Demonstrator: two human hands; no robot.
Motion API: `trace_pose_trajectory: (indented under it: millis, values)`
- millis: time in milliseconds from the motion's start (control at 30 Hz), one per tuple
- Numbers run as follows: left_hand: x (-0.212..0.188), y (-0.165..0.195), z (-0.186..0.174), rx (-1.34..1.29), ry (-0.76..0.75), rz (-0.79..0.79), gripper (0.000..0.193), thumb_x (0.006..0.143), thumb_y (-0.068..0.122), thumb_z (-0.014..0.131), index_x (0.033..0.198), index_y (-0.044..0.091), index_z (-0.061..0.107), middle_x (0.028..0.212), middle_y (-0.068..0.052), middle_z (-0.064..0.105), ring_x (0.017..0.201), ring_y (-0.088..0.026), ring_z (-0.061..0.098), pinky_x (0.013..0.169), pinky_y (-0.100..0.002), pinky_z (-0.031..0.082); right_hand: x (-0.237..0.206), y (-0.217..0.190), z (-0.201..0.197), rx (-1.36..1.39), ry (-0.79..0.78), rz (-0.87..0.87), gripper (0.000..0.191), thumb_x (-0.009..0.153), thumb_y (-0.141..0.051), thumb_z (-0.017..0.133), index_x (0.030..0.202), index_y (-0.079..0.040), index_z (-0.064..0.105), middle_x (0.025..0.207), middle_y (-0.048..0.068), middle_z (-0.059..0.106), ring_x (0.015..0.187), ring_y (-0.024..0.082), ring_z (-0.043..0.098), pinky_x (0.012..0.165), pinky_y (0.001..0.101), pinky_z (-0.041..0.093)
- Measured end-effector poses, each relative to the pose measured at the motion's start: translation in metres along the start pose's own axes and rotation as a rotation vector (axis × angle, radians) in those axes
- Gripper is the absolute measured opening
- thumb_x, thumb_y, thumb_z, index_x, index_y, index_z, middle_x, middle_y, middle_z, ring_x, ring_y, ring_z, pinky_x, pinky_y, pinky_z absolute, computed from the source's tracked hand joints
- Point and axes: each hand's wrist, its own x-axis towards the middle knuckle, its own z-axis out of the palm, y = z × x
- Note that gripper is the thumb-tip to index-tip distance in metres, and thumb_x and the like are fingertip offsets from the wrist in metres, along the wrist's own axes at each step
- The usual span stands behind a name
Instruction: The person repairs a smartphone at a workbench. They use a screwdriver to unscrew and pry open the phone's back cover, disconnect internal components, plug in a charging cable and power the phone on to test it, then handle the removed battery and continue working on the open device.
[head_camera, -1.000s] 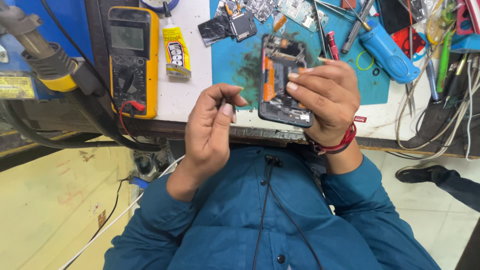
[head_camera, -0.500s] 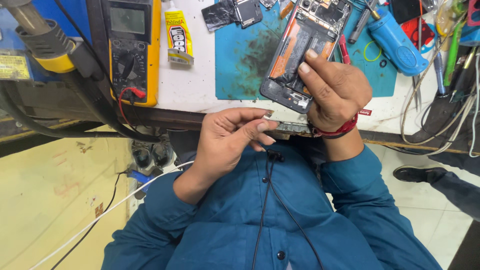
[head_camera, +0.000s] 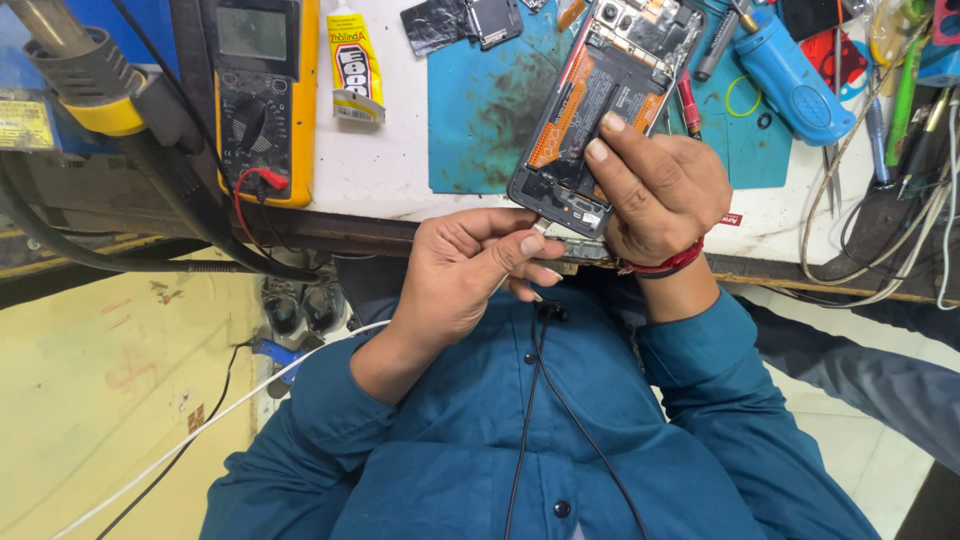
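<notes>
My right hand (head_camera: 662, 190) grips an opened smartphone (head_camera: 590, 110) with its back cover off, showing an orange-labelled battery and circuit boards. It holds the phone tilted over the near edge of a blue work mat (head_camera: 480, 110). A red thread band circles that wrist. My left hand (head_camera: 470, 270) is just below the phone's bottom end, thumb and forefinger pinched on a small thin tool (head_camera: 537, 229) whose tip touches the phone's lower edge. Most of the tool is hidden in the fingers.
A yellow multimeter (head_camera: 262, 90) with a red lead and a glue tube (head_camera: 352, 62) lie left of the mat. A hot-air nozzle (head_camera: 75, 70) is far left. A blue power screwdriver (head_camera: 790, 75), tweezers, cables and loose phone parts (head_camera: 460, 22) crowd the right and back.
My right hand has turned the phone and lifted it farther over the mat. My left hand dropped from beside the phone to under its bottom end.
</notes>
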Motion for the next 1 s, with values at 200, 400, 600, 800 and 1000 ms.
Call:
trace_pose_trajectory:
  millis: [200, 400, 600, 800, 1000]
  values:
    - [0.0015, 0.0021, 0.0018, 0.012, -0.005, -0.017, 0.031, 0.103, 0.012, 0.066, 0.128, -0.006, 0.067, 0.108, -0.018, 0.077, 0.086, -0.019, 0.076, 0.067, -0.028, 0.061, -0.0030, -0.0020, -0.0005, -0.017, -0.008, -0.005, 0.034, 0.083, -0.001, 0.076, 0.116, -0.007, 0.079, 0.122, 0.014, 0.073, 0.086, 0.029, 0.068, 0.073, 0.0392, 0.055]
    - [0.0019, 0.0041, 0.0031, 0.034, 0.001, -0.015, 0.036, 0.102, 0.013, 0.067, 0.133, -0.004, 0.064, 0.108, -0.016, 0.077, 0.085, -0.018, 0.076, 0.066, -0.027, 0.060, -0.0051, -0.0036, 0.0027, -0.001, 0.018, 0.059, 0.033, 0.087, 0.001, 0.075, 0.119, -0.006, 0.077, 0.125, 0.014, 0.072, 0.092, 0.030, 0.073, 0.077, 0.0411, 0.057]
    - [0.0025, 0.0029, 0.0032, 0.046, -0.014, -0.022, 0.037, 0.102, 0.013, 0.067, 0.135, -0.003, 0.064, 0.107, -0.015, 0.077, 0.084, -0.016, 0.075, 0.065, -0.025, 0.060, -0.0063, -0.0026, 0.0012, -0.004, 0.013, 0.041, 0.033, 0.087, 0.000, 0.076, 0.119, -0.006, 0.077, 0.124, 0.016, 0.071, 0.092, 0.030, 0.072, 0.077, 0.0408, 0.057]
    - [0.0027, 0.0038, 0.0013, 0.063, -0.021, -0.018, 0.034, 0.104, 0.013, 0.067, 0.132, -0.006, 0.066, 0.108, -0.015, 0.077, 0.084, -0.017, 0.076, 0.065, -0.025, 0.059, -0.0067, -0.0029, 0.0023, 0.002, 0.016, 0.036, 0.033, 0.086, 0.000, 0.078, 0.118, -0.006, 0.077, 0.124, 0.016, 0.071, 0.090, 0.030, 0.072, 0.077, 0.0402, 0.057]
    - [0.0033, 0.0033, 0.0030, 0.058, -0.007, -0.030, 0.037, 0.102, 0.013, 0.067, 0.135, -0.003, 0.064, 0.106, -0.015, 0.077, 0.083, -0.016, 0.076, 0.064, -0.025, 0.059, -0.0071, -0.0046, 0.0034, 0.001, 0.036, 0.077, 0.031, 0.088, 0.000, 0.075, 0.118, -0.005, 0.077, 0.124, 0.016, 0.071, 0.092, 0.030, 0.073, 0.078, 0.0405, 0.057]
